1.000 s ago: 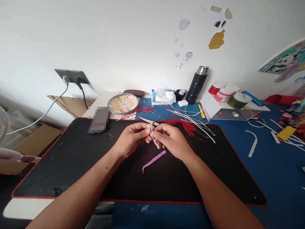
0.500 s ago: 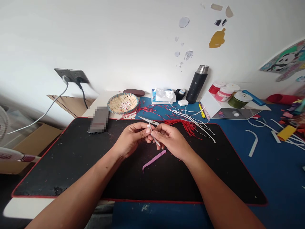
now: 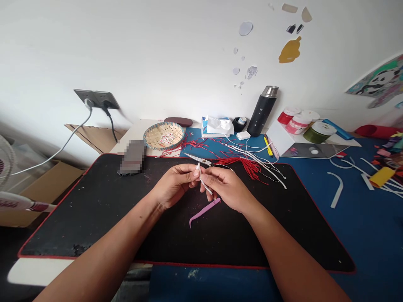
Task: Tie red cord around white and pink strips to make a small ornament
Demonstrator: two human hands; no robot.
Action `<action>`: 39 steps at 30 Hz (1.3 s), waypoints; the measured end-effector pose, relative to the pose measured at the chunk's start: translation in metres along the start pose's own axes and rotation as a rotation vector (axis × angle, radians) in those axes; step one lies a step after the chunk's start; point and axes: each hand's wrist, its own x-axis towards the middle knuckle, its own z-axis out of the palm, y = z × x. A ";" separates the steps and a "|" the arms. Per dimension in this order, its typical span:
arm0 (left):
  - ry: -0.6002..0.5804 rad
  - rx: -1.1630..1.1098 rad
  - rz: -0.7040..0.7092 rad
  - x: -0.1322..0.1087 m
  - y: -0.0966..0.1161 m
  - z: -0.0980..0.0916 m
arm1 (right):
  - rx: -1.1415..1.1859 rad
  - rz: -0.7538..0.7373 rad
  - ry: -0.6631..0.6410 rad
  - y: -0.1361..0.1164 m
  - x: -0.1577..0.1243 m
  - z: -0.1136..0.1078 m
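My left hand (image 3: 176, 182) and my right hand (image 3: 226, 185) meet over the middle of the black mat (image 3: 103, 218). Both pinch a folded white cord (image 3: 206, 187), its lower end slanting down beneath my right fingers. Part of the cord is hidden by the fingertips. Purple bent tweezers (image 3: 204, 211) lie on the mat just below the hands. Behind the fingers are scissors (image 3: 197, 158) with blades pointing left, their handles mostly covered. A bundle of red cords (image 3: 248, 167) and several loose white cords (image 3: 270, 170) lie beyond my right hand.
A woven basket (image 3: 147, 140) holding small bits stands at the back left, near a blurred dark object (image 3: 132, 157). Along the wall are a tissue pack (image 3: 217, 126), a black thermos (image 3: 262, 112) and spools (image 3: 319, 132). Paper strips (image 3: 336, 191) lie to the right.
Both hands keep hold of the white cord; its lower part has shifted slightly between the fingers. The whole view has moved a little, so the surroundings sit slightly further right.
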 end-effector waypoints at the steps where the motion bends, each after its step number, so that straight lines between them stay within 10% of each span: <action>1: -0.006 0.005 -0.005 0.000 0.000 -0.001 | -0.010 -0.002 -0.008 -0.001 0.000 0.000; 39: -0.007 -0.011 0.022 0.002 0.002 -0.002 | 0.152 0.067 -0.024 0.001 0.000 0.000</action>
